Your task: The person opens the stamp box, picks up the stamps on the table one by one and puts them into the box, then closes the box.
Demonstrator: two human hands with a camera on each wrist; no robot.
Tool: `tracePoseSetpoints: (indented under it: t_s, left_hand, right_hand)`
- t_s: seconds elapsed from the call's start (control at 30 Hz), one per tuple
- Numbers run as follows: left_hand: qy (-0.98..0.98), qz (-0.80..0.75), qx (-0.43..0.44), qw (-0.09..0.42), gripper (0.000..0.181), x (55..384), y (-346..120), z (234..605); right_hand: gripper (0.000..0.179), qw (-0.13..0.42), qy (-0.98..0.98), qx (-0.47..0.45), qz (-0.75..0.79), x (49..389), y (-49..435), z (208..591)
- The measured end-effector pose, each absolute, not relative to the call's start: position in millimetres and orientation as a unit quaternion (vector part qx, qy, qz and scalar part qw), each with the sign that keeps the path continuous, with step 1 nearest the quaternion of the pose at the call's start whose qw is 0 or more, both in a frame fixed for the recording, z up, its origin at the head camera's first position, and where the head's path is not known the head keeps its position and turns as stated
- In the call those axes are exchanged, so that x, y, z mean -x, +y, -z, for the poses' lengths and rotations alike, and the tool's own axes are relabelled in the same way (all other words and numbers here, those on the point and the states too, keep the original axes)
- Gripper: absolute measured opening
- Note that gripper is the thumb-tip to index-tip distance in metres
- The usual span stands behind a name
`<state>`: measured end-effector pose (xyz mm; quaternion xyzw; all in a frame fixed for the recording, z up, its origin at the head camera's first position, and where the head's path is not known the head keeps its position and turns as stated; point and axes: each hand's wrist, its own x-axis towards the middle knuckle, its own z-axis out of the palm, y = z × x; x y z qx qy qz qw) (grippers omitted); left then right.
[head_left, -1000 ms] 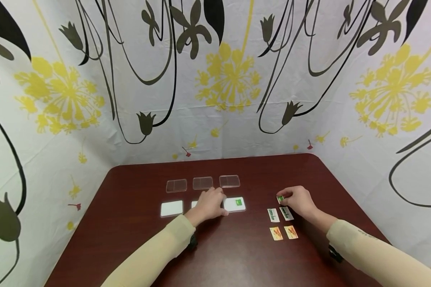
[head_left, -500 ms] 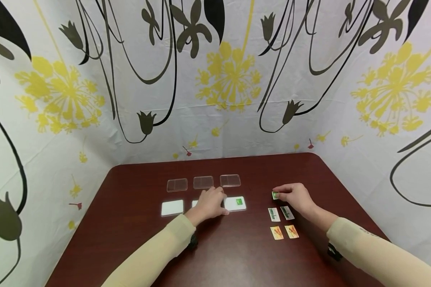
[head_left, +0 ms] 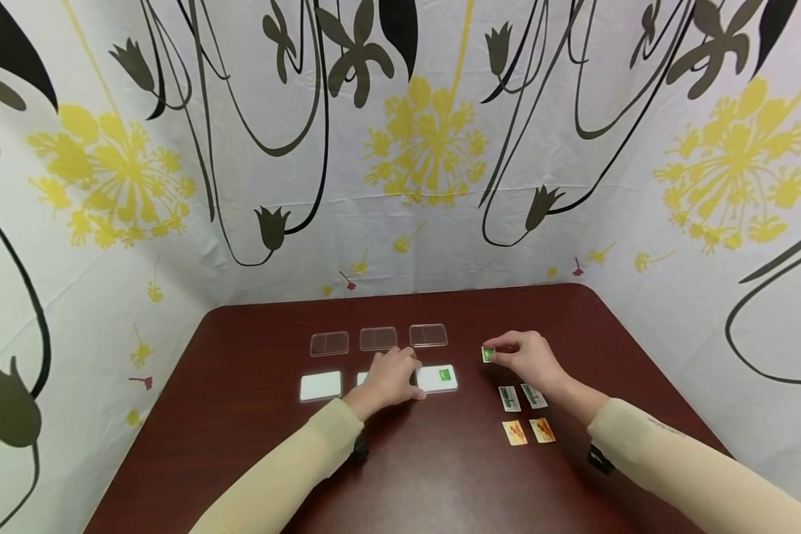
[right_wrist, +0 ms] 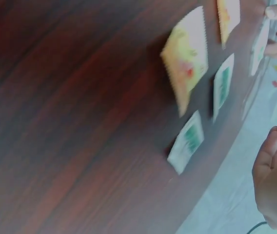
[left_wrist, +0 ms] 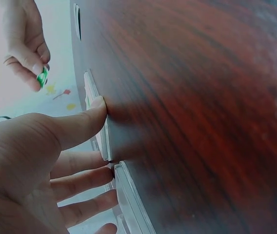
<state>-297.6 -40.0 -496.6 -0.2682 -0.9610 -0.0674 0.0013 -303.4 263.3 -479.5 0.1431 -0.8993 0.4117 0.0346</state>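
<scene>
My left hand (head_left: 390, 380) steadies a white-topped clear case (head_left: 435, 379), thumb and index finger at its left end. On that case lies a green stamp (head_left: 445, 375). A second white case (head_left: 361, 379) is mostly hidden by the hand; a third case (head_left: 320, 386) lies left of it. In the left wrist view, the thumb (left_wrist: 97, 111) presses the case's near edge. My right hand (head_left: 529, 359) pinches another green stamp (head_left: 488, 354) above the table, right of the case. Nearer me lie two white-and-green stamps (head_left: 509, 399) and two orange-yellow stamps (head_left: 515, 432), with serrated edges.
Several clear plastic covers, such as the right one (head_left: 428, 335), lie in a row behind the cases. A dark red wooden table (head_left: 400, 475) carries everything. A patterned cloth (head_left: 400, 148) hangs behind and at both sides.
My right hand has moved left with the green stamp, from beyond the loose stamps toward the right case. The left hand stays on the case.
</scene>
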Motion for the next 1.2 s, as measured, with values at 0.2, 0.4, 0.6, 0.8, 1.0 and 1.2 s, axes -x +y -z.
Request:
tracePoseSetpoints:
  t_s: [0.2,0.4,0.6,0.8,1.0,1.2]
  left_hand:
    - [-0.961,0.073,0.267,0.002,0.058,297.2,-39.1,497.1]
    - [-0.961,0.092,0.262,-0.004,0.059,297.2,-39.7,496.4]
    - [-0.96,0.104,0.258,-0.003,0.063,298.8,-43.5,495.7]
    - [-0.958,0.121,0.258,-0.004,0.064,301.7,-47.2,498.7]
    - [-0.959,0.122,0.257,-0.005,0.061,305.2,-47.0,501.8]
    - [-0.958,0.118,0.262,0.003,0.057,303.1,-46.2,500.1]
  right_hand:
    - [0.018,0.025,-0.891,-0.16,-0.424,303.7,241.0,478.1]
    - [0.014,0.016,-0.888,-0.162,-0.43,302.8,215.6,477.7]
    - [0.012,0.014,-0.89,-0.151,-0.431,306.6,190.2,481.7]
    - [0.01,0.005,-0.897,-0.163,-0.411,309.9,169.3,489.8]
    - [0.01,0.003,-0.893,-0.154,-0.423,314.5,157.1,496.1]
    - [0.012,0.016,-0.895,-0.133,-0.424,314.5,148.0,501.0]
